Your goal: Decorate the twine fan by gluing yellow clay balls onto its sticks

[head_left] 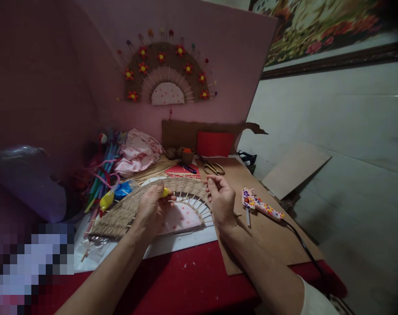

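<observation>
My left hand point(153, 205) is closed on a small yellow piece point(165, 192), perhaps clay, that shows between thumb and fingers. Below it lies a half-round fan point(116, 214) of woven brown twine on thin sticks. Pink spotted cloth point(182, 216) covers the fan's inner half-circle. My right hand point(221, 194) hovers at the fan's right side, thumb and fingertips pinched together; what they hold, if anything, is too small to make out. A flower-patterned glue gun point(261, 205) rests to its right on a brown board point(271, 245).
Gold-handled scissors point(213, 167) and a dark blue cutter point(187, 167) lie behind the fan. Crumpled pink cloth point(139, 151), yellow and blue bags point(121, 190) and colored pipe cleaners point(103, 175) crowd the left. A finished flowered fan point(166, 57) hangs on the upright pink panel. The glue gun's cord point(304, 243) runs off the front edge.
</observation>
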Tool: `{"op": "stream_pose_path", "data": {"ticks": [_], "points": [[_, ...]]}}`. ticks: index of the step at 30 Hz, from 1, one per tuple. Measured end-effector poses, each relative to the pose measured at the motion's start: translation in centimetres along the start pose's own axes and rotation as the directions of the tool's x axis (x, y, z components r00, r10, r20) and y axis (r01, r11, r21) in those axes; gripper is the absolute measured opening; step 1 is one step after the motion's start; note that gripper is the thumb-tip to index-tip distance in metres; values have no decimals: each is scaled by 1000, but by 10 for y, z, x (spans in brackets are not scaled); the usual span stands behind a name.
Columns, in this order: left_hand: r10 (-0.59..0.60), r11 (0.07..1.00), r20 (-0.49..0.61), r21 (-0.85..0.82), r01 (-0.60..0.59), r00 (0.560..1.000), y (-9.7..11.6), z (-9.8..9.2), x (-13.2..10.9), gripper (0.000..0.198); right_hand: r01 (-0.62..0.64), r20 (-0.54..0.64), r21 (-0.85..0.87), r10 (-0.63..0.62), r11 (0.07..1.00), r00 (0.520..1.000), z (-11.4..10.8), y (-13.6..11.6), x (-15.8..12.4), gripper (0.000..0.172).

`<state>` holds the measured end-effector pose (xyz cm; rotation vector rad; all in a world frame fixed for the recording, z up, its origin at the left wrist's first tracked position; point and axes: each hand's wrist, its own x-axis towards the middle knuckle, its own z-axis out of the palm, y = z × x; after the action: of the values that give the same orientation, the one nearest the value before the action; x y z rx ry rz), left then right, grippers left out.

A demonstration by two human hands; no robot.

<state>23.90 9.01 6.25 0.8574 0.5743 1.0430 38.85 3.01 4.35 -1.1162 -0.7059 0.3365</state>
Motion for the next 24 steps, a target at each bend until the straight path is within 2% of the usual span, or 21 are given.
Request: {"op": "stream_pose_path", "data": {"ticks": [4, 7, 10, 14, 18, 24], "points": [[-64, 998, 93, -6, 64, 994, -2, 0, -1, 33, -13, 71, -24, 15, 1000, 997, 4, 2, -6, 18], [-93, 996, 118, 27, 91, 989, -3, 0, -4, 32, -13, 140, -48, 20, 999, 990, 7, 4, -12, 17], [-75, 997, 127, -4, 76, 989, -2, 1, -6, 31, 55, 183, -87, -38, 995, 982, 9, 5, -16, 14], [-113, 986, 177, -103, 133, 978, 0, 2, -5, 33, 126, 207, -121, -99, 985, 973, 9, 5, -19, 14], [-108, 988, 135, -99, 122, 985, 0, -1, -2, 36, 122, 207, -115, -96, 986, 974, 9, 4, -20, 15], [-107, 991, 133, -63, 116, 985, -5, -5, 0, 9, 104, 214, -94, -82, 990, 973, 9, 4, -19, 15]]}}
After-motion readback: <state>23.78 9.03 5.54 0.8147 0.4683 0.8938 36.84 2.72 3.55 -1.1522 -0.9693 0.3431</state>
